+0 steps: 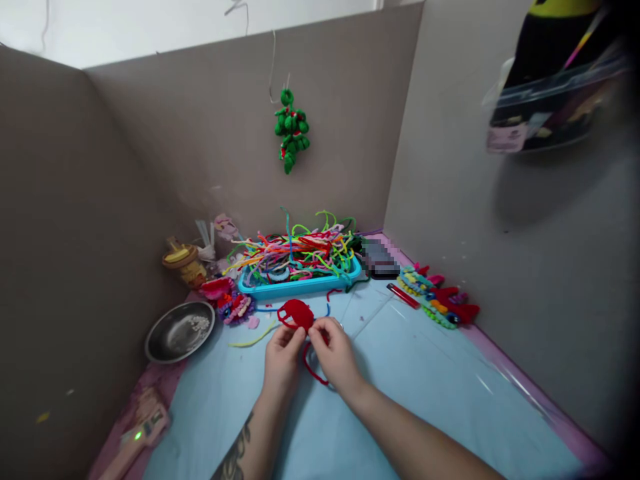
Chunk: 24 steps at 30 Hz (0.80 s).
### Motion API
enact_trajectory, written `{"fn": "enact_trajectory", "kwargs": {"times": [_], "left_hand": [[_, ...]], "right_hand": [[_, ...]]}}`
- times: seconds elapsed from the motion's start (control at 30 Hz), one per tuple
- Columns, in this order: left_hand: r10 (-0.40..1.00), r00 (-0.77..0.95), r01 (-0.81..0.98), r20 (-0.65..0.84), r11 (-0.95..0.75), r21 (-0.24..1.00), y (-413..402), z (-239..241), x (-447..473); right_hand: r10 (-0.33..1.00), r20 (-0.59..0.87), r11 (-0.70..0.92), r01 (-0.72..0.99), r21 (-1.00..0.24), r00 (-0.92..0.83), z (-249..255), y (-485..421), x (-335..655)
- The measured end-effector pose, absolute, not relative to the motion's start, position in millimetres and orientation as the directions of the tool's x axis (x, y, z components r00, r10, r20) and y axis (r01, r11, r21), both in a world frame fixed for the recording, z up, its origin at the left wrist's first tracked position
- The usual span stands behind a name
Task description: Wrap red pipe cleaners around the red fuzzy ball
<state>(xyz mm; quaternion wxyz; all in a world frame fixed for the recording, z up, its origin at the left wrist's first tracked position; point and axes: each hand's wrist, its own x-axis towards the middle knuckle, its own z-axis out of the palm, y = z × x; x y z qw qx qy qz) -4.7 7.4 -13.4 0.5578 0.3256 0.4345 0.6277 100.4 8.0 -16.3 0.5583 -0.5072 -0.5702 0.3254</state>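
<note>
Both hands meet at a rounded red chenille-stem piece (299,313), which has a small open loop on its left side. My left hand (285,350) pinches its lower edge between thumb and fingers. Just beside it, my right hand (333,347) is closed on the same piece at its lower right. A red chenille stem (314,372) curves down below the fingers between the hands. The fingertips hide where stem and piece meet. On the table beyond lie a blue stem (266,309) and a yellow stem (253,341).
A blue tray (300,288) heaped with colourful chenille stems stands at the back. Left are a metal bowl (173,337), a glue gun (145,430) with a green light, and finished pieces (233,305). Right are a red cutter (403,296), a phone (381,259) and colourful pieces (440,300). Grey partitions enclose the table.
</note>
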Motion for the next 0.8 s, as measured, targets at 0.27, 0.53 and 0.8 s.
{"fn": "enact_trajectory", "kwargs": {"times": [0.27, 0.53, 0.8], "left_hand": [[0.983, -0.145, -0.501, -0.116, 0.028, 0.865, 5.4, -9.0, -2.4], [0.985, -0.107, -0.488, -0.132, 0.064, 0.870, 6.2, -8.1, -3.8], [0.976, -0.077, -0.623, -0.205, 0.113, 0.774, 9.5, -11.7, -7.3]], "right_hand": [[0.945, 0.292, 0.252, 0.240, -0.938, 0.148, -16.7, 9.5, 100.1], [0.947, 0.299, 0.259, 0.277, -0.925, 0.115, -16.8, 9.5, 101.3], [0.949, 0.300, 0.268, 0.255, -0.929, 0.094, -18.6, 12.6, 103.1]]}}
